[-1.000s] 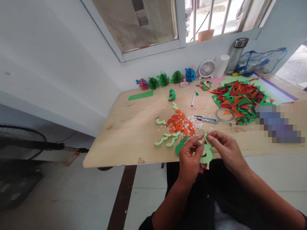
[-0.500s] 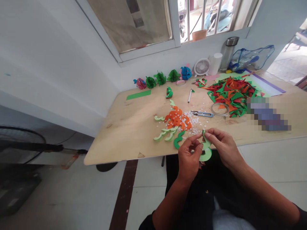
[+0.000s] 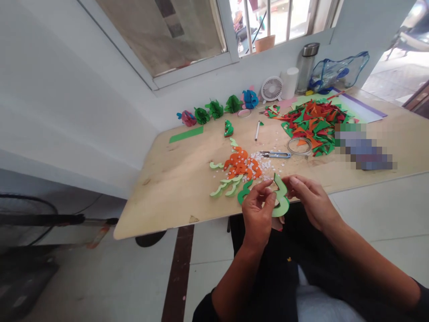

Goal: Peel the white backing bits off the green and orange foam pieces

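Observation:
My left hand [image 3: 256, 212] pinches a light-green wavy paper cutout [image 3: 283, 206] over the table's front edge. Close by the cutout's right edge is my right hand [image 3: 310, 199], thumb and fingers drawn together; anything between them is too small to make out. Just left of my left hand lies a darker green wavy paper piece [image 3: 241, 195]. Beyond it is a pile of orange wavy paper pieces [image 3: 238, 164], dotted with small white bits. Pale-green wavy strips [image 3: 219, 188] lie to the left of that pile.
White scraps [image 3: 266, 165] surround blue-handled snips [image 3: 276, 154]. A tape roll [image 3: 300, 146] rests beside a heap of red, orange and green paper offcuts [image 3: 318, 120]. Along the wall stand folded paper figures [image 3: 214, 108], a small fan [image 3: 271, 89] and a bottle [image 3: 306, 67]. A pen [image 3: 257, 130] lies mid-table.
My right fingers have come away from the cutout's top tip and sit slightly to its right. My left hand still holds the cutout. The whole view has shifted a little.

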Demonstrator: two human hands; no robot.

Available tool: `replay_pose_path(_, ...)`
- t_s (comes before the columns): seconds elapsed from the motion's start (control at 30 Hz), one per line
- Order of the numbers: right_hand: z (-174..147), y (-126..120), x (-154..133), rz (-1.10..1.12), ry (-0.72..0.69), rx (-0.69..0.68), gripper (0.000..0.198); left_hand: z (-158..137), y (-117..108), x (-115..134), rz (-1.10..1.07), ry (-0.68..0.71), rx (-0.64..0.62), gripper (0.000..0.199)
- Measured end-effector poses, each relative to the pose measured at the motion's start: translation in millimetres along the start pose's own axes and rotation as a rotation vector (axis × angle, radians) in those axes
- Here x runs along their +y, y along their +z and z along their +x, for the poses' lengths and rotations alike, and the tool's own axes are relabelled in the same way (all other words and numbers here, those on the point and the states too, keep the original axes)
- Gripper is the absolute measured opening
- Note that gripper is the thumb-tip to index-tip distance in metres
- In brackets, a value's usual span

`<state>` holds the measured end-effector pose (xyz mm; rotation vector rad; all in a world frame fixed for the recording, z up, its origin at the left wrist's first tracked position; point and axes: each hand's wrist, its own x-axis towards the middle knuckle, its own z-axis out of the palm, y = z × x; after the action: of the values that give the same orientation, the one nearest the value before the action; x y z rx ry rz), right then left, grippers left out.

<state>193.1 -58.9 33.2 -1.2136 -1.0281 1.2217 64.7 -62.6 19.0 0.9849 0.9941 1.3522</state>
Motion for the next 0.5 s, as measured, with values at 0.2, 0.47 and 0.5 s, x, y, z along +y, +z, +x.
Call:
replay_pose_path(0.2, -11, -4, 7, -0.074, 0.064, -0.095, 0.031, -2, 7, -4, 0.004, 0.025, 0.022, 0.024)
replay_pose_path(0.47, -12, -6, 10, -0.165, 0.006, -0.041, 0.029, -2, 3, 5, -0.158, -0.270, -0.043, 0.023)
replay_pose_path(0.5, -12, -6, 10, -0.178, 0.007, -0.047, 0.029, -1, 2, 6, -0.166, -0.298, -0.063, 0.020)
